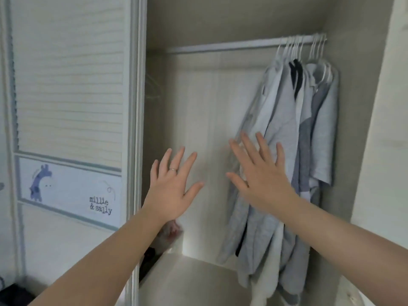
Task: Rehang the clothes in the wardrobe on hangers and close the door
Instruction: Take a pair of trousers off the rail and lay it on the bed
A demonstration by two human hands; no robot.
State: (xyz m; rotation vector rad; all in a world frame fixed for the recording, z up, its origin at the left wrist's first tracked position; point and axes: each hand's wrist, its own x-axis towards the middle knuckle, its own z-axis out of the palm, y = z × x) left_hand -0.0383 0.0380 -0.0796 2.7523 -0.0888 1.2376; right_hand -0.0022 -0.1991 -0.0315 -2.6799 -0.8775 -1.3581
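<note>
Reading "millie & sally", dark lettering (100,205) sits on a pale band of the slatted door (68,85), left of and below the rail (220,46). A blue giraffe (39,184) is drawn on the same band. The door stands aside, so the wardrobe (231,16) is open.

Clothes (284,140), mostly pale blue and grey shirts with one dark piece among them, hang bunched at the rail's right end on white hangers (295,45). Their long axis runs down from the rail, the leftmost shirt slanting down and to the left.

Below the rail's middle, the left hand (171,186), a ring (173,170) on one finger, is raised with fingers straight and spread, holding nothing. The right hand (262,180), likewise flat and spread, is in front of the leftmost shirt. Whether it touches the cloth cannot be told.
</note>
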